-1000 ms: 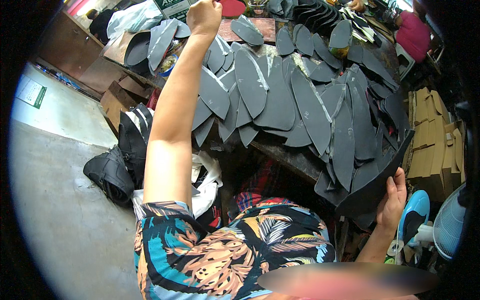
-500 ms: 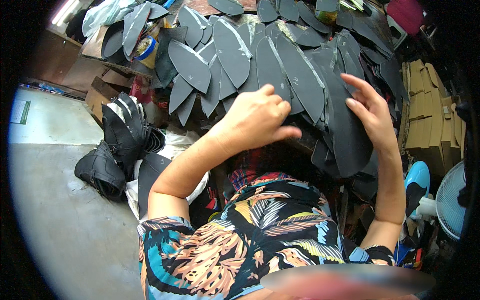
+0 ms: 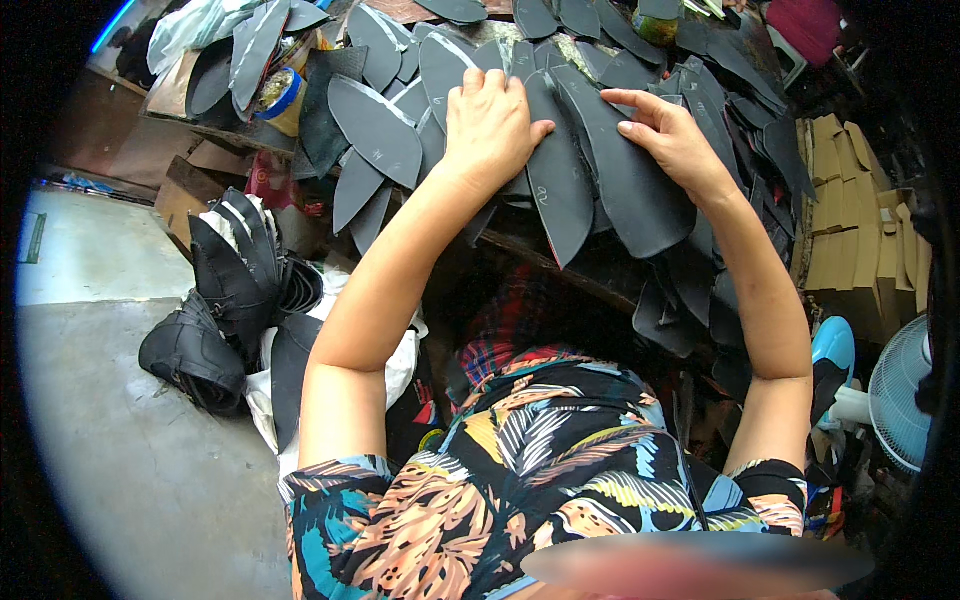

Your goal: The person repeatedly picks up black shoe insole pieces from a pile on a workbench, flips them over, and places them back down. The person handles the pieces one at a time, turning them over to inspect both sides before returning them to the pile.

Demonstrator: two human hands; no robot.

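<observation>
Head view, looking down on a counter [image 3: 560, 262] spread with dark grey, sole-shaped sheet cut-outs. My left hand [image 3: 492, 125] lies palm-down on the overlapping cut-outs near the counter's front edge, fingers curled loosely and pressing on them; it pinches nothing that I can see. My right hand [image 3: 672, 140] is spread, thumb and forefinger apart, fingertips touching the upper edge of one long cut-out [image 3: 630, 185] that sticks out over the front edge, just beside a second pointed cut-out [image 3: 556, 190] lying between the two hands. Neither piece is lifted clear; both rest on the layer beneath.

Farther back, many more cut-outs [image 3: 380, 125] lie fanned and unsorted, a roll of tape [image 3: 280, 92] among them. On the floor at left sits a heap of black shoe uppers [image 3: 225, 310]; at right stand stacked cardboard boxes [image 3: 850, 215] and a fan [image 3: 905, 395].

Judged from this layout, the sorting is at an early stage: one piece is being singled out, and most of the spread looks untouched.
</observation>
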